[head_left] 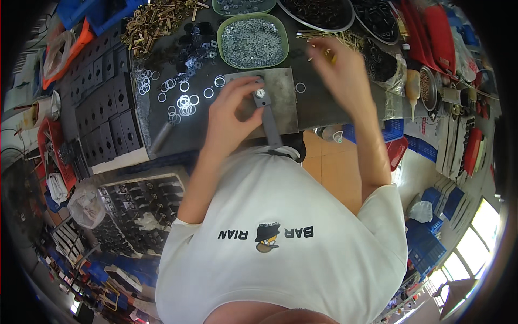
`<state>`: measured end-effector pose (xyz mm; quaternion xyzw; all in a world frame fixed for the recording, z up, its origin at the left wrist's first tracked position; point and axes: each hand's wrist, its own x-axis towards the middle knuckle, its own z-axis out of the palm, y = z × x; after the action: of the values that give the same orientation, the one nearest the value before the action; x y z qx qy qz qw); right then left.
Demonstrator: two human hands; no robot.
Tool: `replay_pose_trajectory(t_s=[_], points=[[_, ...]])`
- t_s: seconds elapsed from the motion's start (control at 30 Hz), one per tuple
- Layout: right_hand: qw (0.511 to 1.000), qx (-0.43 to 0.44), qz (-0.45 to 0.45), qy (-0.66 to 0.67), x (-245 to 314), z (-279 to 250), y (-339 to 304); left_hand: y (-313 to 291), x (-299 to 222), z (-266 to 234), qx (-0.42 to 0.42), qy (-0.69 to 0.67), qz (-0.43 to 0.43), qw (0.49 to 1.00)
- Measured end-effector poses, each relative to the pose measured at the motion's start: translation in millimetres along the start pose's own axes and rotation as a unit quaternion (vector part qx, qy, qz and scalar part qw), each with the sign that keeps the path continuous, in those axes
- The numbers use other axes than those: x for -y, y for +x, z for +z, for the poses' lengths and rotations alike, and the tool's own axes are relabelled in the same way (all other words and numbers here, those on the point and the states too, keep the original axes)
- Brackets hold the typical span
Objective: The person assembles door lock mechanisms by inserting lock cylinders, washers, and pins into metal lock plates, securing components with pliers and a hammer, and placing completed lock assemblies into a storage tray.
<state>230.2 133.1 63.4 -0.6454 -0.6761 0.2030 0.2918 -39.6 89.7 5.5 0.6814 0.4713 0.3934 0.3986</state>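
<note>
My left hand (229, 110) grips a small dark rectangular metal part (263, 100) between thumb and fingers. A shiny round silver piece (260, 93) sits in its face. A longer dark flat bar (271, 129) extends from it toward my body; whether the two are joined I cannot tell. Beneath them lies a grey metal plate (286, 110) on the bench. My right hand (340, 67) is raised to the right, close to a spread of thin brass-coloured pins (350, 40). Motion smears its fingers, and what they hold, if anything, is unclear.
A green tub (286, 46) of small silver pieces stands behind the plate. Loose silver rings (186, 105) and brass pieces (156, 24) lie to the left, beside rows of dark plates (110, 129). A round tray (318, 24) and a glue-like bottle (412, 89) stand right.
</note>
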Motion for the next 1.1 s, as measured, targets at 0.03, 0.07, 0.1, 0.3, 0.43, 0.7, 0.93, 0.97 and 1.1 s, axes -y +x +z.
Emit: replay_pose_trajectory(t_s=[0.03,0.07,0.1,0.3,0.43,0.7,0.93,0.97,1.1], points=[[0.998,-0.039,-0.043,-0.034,-23,-5,22,5,0,-7,0.044,0.006,0.01,0.999],[0.991,-0.076,-0.086,-0.067,-41,-6,44,8,2,-13,0.088,0.013,0.019,0.996],[0.991,-0.077,-0.086,-0.067,-45,-5,62,10,4,-17,0.109,0.012,0.02,0.994],[0.959,-0.09,-0.149,-0.223,-87,18,137,6,4,-28,0.096,0.025,0.043,0.994],[0.972,-0.019,-0.127,-0.197,-109,1,151,-5,-4,-39,0.068,-0.005,0.038,0.997],[0.991,0.019,-0.013,-0.13,-55,-25,78,-50,8,-155,-0.152,0.141,-0.147,0.967],[0.953,0.261,-0.13,-0.082,-15,4,-48,-117,105,-267,-0.25,0.528,-0.226,0.78],[0.964,0.223,-0.138,-0.052,-17,11,-49,-121,114,-276,-0.25,0.547,-0.226,0.767],[0.958,0.007,0.137,0.25,-17,0,-59,-123,95,-281,-0.244,0.498,-0.328,0.764]])
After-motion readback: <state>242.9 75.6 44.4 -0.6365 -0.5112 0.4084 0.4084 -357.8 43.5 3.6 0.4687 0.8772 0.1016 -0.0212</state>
